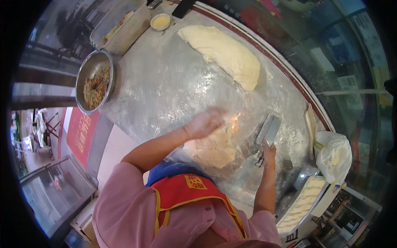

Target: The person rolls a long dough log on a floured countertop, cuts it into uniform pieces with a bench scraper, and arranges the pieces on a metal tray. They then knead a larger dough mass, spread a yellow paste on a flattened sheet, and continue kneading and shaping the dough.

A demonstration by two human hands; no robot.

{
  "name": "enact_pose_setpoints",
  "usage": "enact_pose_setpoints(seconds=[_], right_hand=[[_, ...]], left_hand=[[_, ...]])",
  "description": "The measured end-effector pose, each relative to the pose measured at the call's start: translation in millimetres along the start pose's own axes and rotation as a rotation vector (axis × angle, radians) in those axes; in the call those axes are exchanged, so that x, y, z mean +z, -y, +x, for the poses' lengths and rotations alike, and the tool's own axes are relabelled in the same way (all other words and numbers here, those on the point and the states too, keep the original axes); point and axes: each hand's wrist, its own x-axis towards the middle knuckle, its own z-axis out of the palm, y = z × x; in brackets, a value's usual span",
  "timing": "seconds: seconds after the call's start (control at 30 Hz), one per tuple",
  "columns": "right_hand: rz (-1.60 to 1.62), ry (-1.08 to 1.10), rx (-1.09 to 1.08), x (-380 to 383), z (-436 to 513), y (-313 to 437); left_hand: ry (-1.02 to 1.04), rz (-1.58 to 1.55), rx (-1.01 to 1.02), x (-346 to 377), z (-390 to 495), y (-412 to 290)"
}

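My right hand grips a metal tool with a broad rectangular blade, either a cleaver or a dough cutter. The blade points away from me, at or just above the floured metal worktop. Motion blurs my left hand, which is over the far edge of a flattened lump of pale dough; its finger closure is unclear. That lump lies close to my red apron. Farther off rests a much larger, long slab of dough.
At the left edge stand a steel bowl of chopped filling and a plastic bin. A small bowl of yellow contents sits beside the bin. On the right are a plastic bag and a tray of shaped dough pieces. Glass panes border the far side.
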Motion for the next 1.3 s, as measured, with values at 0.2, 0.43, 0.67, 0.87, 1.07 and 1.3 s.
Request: enact_pose_setpoints(seconds=[0.2,0.43,0.67,0.87,1.07,1.3], right_hand=[[0.055,-0.018,0.004,65,90,59],[-0.071,0.010,-0.029,167,143,131],[-0.206,0.012,-0.524,206,222,111],[-0.149,0.321,-0.252,294,86,206],[0.237,0.032,-0.016,155,97,105],[0.032,0.120,-0.066,287,116,146]], left_hand=[[-0.384,0.464,-0.197,-115,-2,100],[-0.531,0.402,-0.348,-207,82,184],[-0.327,0.366,0.116,-148,214,140],[0.018,0.669,0.363,-92,222,103],[-0.060,0.971,0.085,-150,156,201],[-0.261,0.178,-0.070,-167,156,165]])
